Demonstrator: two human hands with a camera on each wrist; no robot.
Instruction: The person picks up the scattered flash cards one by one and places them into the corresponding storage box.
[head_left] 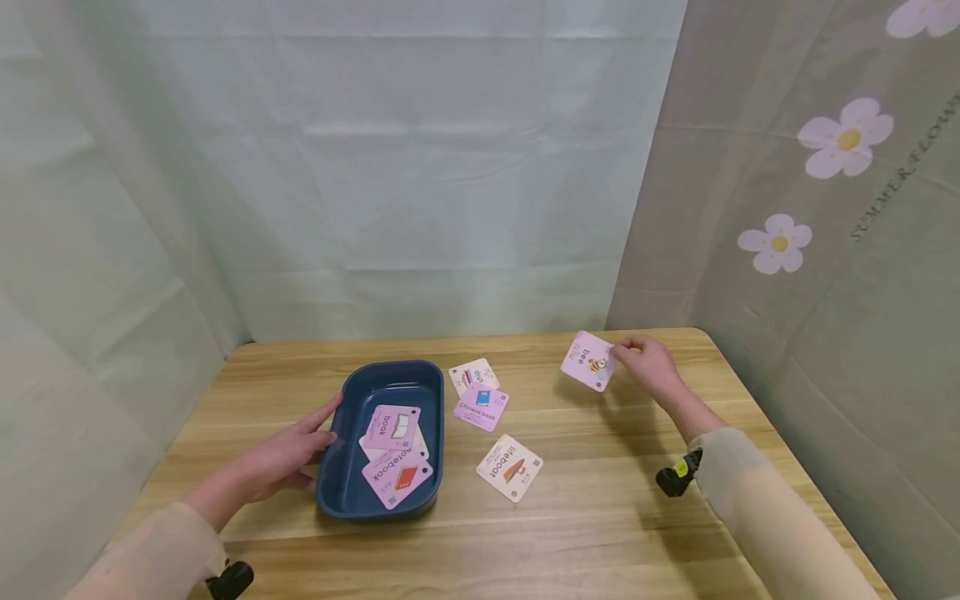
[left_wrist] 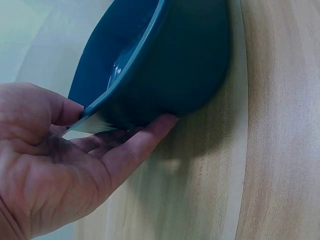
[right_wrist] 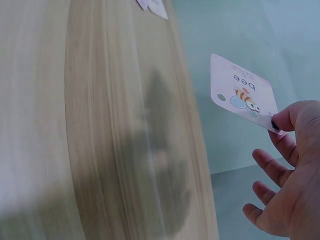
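My right hand (head_left: 651,367) pinches a pink "bee" picture card (head_left: 587,361) by its edge between thumb and index finger, above the right back of the table; in the right wrist view the other fingers are loosely bent. On the left, my left hand (head_left: 288,454) holds the side of a dark blue tub (head_left: 326,492), thumb at the rim and fingers against the outer wall. Inside the tub lie a pink "book" card (head_left: 392,426), a pink notebook card (head_left: 397,478) and a paler card partly hidden beneath them.
Right of the tub, a pink "Chinese book" card (head_left: 481,407) overlaps a cream "ship" card (head_left: 475,375). Nearer the front lies a cream "lifeboat" card (head_left: 510,468). Pale cloth (head_left: 450,208) hangs behind the wooden table (head_left: 585,517).
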